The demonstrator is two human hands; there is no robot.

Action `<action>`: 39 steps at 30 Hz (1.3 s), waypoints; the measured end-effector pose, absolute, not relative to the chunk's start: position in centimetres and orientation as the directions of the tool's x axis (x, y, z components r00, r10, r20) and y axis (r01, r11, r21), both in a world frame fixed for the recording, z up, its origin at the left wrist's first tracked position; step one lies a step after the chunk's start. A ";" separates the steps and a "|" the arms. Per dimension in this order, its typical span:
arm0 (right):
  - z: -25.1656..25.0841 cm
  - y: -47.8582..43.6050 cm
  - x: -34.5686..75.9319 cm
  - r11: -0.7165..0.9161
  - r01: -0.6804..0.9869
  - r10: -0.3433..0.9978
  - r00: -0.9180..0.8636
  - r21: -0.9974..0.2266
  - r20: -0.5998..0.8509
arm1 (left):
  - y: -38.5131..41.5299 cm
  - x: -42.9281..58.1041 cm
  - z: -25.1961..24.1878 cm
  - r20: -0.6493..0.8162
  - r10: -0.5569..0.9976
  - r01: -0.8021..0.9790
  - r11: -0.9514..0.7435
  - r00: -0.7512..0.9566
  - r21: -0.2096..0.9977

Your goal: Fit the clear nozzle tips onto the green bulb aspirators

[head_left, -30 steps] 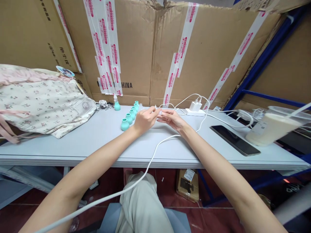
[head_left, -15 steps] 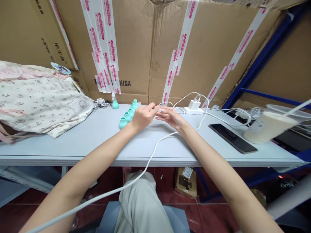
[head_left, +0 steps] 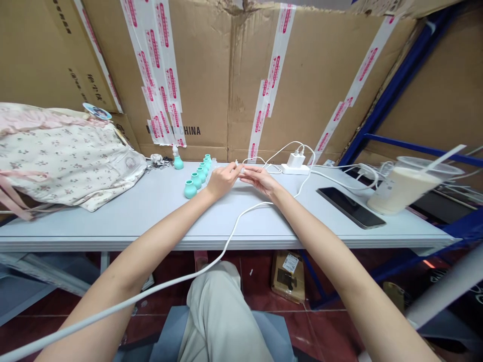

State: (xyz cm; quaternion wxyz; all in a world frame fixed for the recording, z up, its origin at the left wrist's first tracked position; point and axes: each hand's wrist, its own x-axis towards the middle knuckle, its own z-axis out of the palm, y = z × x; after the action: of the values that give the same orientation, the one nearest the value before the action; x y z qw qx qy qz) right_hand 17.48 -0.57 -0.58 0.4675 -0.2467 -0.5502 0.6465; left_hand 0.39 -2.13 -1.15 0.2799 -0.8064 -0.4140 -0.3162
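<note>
My left hand (head_left: 222, 180) and my right hand (head_left: 260, 179) meet above the table's far half, fingertips together. Between them is a small translucent whitish piece (head_left: 242, 171), mostly covered by the fingers, so its kind is unclear. Both hands pinch at it. Left of my left hand stands a slanting row of several mint-green rubber bulbs (head_left: 190, 189) with open necks. A clear piece (head_left: 214, 162) shows behind my left hand near the row's far end. Farther left, by the cardboard, one mint-green bulb with a clear tip (head_left: 178, 161) stands upright.
A floral cloth bag (head_left: 68, 156) and keys lie left. Right are a white charger on a power strip (head_left: 295, 168), a black phone (head_left: 350, 207) and a drink cup with straw (head_left: 405, 186). A white cable (head_left: 230, 236) crosses the table's front edge. Taped cardboard (head_left: 204, 75) stands behind.
Both hands have stayed together around the small piece, with a slight change in finger position. The whole view has shifted a little as the head moved.
</note>
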 end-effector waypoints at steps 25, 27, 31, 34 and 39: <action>0.6 -1.8 16.9 0.121 -0.363 0.868 -0.412 -0.924 0.276 | -2.8 0.8 -0.9 0.888 0.368 0.877 -0.474 0.278 -0.078; 0.8 -2.0 16.8 0.193 -0.343 0.867 -0.380 -0.919 0.324 | -2.8 0.6 -0.8 0.892 0.364 0.880 -0.469 0.269 -0.074; 0.5 -1.8 16.5 0.410 -0.238 0.853 -0.241 -0.881 0.462 | -2.6 0.1 -0.9 0.885 0.367 0.881 -0.463 0.286 -0.092; 0.3 -1.4 16.3 0.505 -0.188 0.826 -0.180 -0.843 0.535 | -2.4 -0.1 -1.0 0.885 0.361 0.878 -0.468 0.294 -0.101; 0.2 -1.2 16.1 0.486 -0.202 0.841 -0.157 -0.850 0.518 | -2.4 -0.1 -0.9 0.891 0.342 0.879 -0.462 0.298 -0.117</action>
State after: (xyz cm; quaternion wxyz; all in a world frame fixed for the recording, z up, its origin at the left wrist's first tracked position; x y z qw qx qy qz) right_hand 16.12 -1.18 0.25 0.5963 -0.2565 -0.6224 0.4373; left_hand -0.12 -2.45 -0.87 0.3154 -0.7413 -0.4117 -0.4260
